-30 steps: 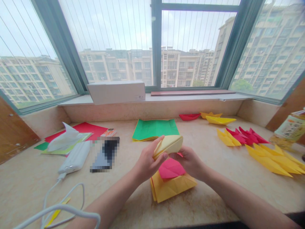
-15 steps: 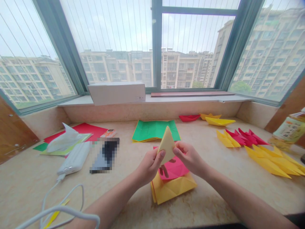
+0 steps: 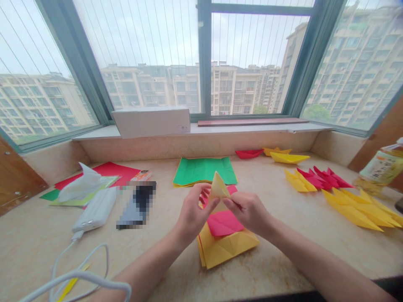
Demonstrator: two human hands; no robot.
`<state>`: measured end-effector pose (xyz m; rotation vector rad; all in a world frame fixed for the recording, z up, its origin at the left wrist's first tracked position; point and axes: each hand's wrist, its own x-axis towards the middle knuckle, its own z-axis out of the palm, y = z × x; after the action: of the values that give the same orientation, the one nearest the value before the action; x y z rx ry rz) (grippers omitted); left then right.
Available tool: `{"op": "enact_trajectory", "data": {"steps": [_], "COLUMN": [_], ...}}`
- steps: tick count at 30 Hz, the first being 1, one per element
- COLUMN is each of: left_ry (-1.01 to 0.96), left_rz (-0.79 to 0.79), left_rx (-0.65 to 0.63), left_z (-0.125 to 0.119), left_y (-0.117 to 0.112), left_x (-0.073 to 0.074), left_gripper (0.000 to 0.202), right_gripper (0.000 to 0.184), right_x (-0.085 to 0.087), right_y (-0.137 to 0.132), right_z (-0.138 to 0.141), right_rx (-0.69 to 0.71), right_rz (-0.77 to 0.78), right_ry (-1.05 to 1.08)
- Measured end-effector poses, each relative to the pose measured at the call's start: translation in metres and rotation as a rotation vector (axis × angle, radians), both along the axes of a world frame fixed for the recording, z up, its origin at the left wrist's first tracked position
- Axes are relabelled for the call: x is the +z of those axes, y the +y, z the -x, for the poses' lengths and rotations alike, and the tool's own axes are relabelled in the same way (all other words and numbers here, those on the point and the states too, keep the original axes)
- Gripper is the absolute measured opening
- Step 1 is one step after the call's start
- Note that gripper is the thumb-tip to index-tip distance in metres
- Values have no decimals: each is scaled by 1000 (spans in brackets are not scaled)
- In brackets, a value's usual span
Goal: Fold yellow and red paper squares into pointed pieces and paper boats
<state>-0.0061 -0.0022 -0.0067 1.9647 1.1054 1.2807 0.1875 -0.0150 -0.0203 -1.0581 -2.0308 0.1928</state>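
Two hands hold a pale yellow folded paper above the counter, at the middle of the frame.
In the head view, I see the paper standing with its pointed corner upward. The left hand has its grip closed on the paper's lower left part, the thumb lying on the near face. The right hand also keeps a closed grip, pinching the paper at its right side. Below them, at lower centre, pink folded paper lies upon a yellow folded stack. Behind the hands is a green sheet. At the right of the frame I notice yellow folded pieces and red folded pieces; at the left, a white power bank with its cable, near a dark flat object, blurred out.
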Motion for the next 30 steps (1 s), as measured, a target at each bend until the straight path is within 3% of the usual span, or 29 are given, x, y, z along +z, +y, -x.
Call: {"op": "enact_trajectory", "data": {"steps": [7, 11, 14, 17, 23, 30], "left_ry": [-53, -208, -378, -402, -369, -374], "left_rz": [32, 240, 382, 436, 498, 544], "left_rx": [27, -194, -427, -567, -678, -703], "left_z": [3, 6, 7, 8, 12, 17], "left_y": [1, 6, 6, 4, 4, 6], "left_x": [3, 4, 5, 5, 3, 7], "left_gripper": [24, 26, 33, 37, 33, 34], "right_gripper": [47, 58, 68, 57, 55, 49], "right_x": [-2, 1, 7, 15, 24, 20], "right_y": [-3, -6, -6, -6, -7, -7], "right_z": [3, 3, 1, -1, -4, -6], "right_rx": [9, 107, 198, 300, 563, 600], "right_rz": [119, 222, 402, 527, 765, 868], "right_ry": [75, 296, 507, 601, 515, 676]}}
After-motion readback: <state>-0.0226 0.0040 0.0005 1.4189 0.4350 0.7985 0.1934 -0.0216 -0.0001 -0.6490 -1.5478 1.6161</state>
